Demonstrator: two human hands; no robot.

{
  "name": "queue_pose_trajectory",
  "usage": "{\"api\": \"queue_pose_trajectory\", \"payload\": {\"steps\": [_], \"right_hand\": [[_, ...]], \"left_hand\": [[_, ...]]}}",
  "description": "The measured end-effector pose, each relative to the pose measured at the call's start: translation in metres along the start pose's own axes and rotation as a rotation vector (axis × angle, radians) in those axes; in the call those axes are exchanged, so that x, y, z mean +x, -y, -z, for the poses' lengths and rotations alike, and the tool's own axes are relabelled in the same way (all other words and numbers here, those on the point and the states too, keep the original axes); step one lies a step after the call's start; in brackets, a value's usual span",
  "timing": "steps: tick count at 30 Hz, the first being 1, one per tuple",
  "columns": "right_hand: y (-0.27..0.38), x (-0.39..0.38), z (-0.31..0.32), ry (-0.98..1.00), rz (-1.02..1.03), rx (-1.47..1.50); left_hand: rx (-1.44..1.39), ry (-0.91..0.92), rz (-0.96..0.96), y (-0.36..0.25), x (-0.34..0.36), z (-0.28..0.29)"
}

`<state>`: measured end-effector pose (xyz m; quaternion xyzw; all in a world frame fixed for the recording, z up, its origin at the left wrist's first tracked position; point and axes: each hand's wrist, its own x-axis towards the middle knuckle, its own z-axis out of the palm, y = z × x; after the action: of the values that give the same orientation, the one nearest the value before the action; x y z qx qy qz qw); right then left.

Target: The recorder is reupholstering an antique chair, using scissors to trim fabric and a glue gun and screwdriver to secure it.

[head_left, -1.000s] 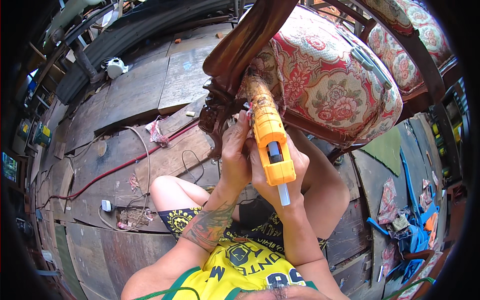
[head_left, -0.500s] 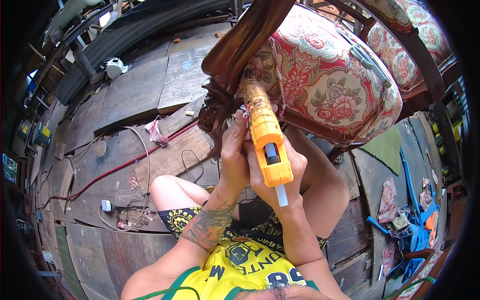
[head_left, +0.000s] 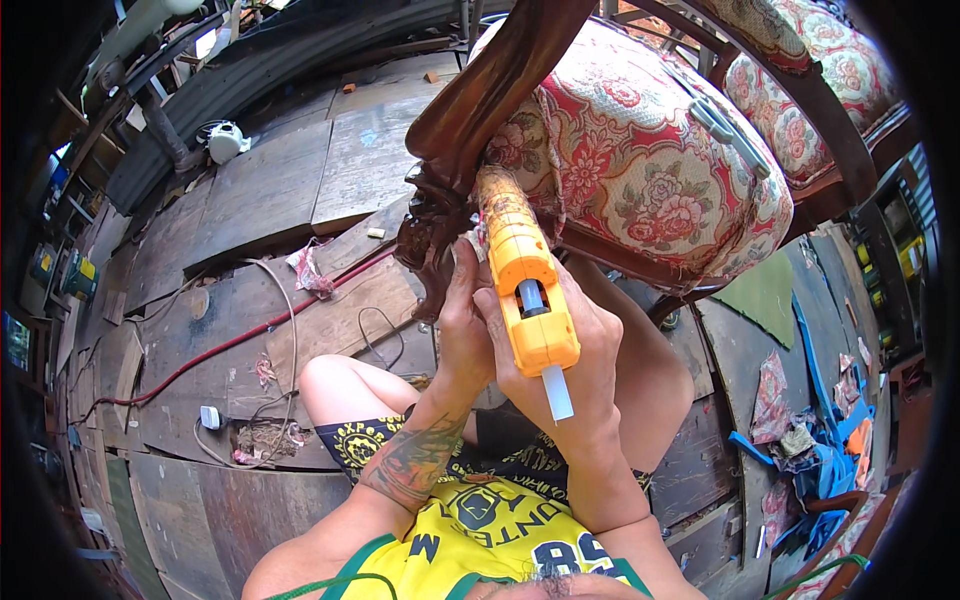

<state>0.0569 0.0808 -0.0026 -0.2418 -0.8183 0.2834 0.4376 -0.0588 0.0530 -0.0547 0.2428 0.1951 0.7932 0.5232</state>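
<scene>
Glue gun (head_left: 522, 270), orange, near the centre of view; stained brown toward the front, nose toward 11 to 12 o'clock, rear toward 5 to 6. Clear glue stick (head_left: 559, 395) juts from its rear

Right hand (head_left: 590, 335) wrapped around the gun from its 4 o'clock side, gripping it; handle hidden below the body

Left hand (head_left: 465, 315) just beside, at the gun's 8 o'clock side, thumb up; fingers mostly hidden, cannot tell whether they grip anything

Carved dark wood (head_left: 435, 220) of a chair at 11 o'clock, near the left thumb. Floral padded seat (head_left: 670, 205) of same chair at 2; gun's nose close to it, contact not clear. Grey-green tool (head_left: 722, 127) lies on the seat

Farther out: red hose (head_left: 225, 335) on the board floor at 9, white plug block (head_left: 210, 417) at 8, blue strips heaped (head_left: 825, 470) at 4
</scene>
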Motion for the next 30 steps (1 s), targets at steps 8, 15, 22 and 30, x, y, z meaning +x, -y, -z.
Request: {"api": "queue_pose_trajectory", "payload": {"steps": [8,15,22,30], "right_hand": [[0.003,-0.027,0.005,-0.087,0.024,0.004],[-0.031,-0.079,-0.012,-0.222,0.149,0.048],[-0.064,-0.127,-0.029,0.048,0.466,0.01],[-0.125,-0.112,-0.084,0.311,-0.338,-0.422]], "left_hand": [[0.127,-0.121,0.247,0.021,-0.044,0.016],[0.536,0.069,0.129,-0.003,-0.106,-0.001],[0.444,-0.045,0.294,0.0,-0.16,0.012],[0.384,-0.538,0.549,0.027,-0.16,0.063]]}}
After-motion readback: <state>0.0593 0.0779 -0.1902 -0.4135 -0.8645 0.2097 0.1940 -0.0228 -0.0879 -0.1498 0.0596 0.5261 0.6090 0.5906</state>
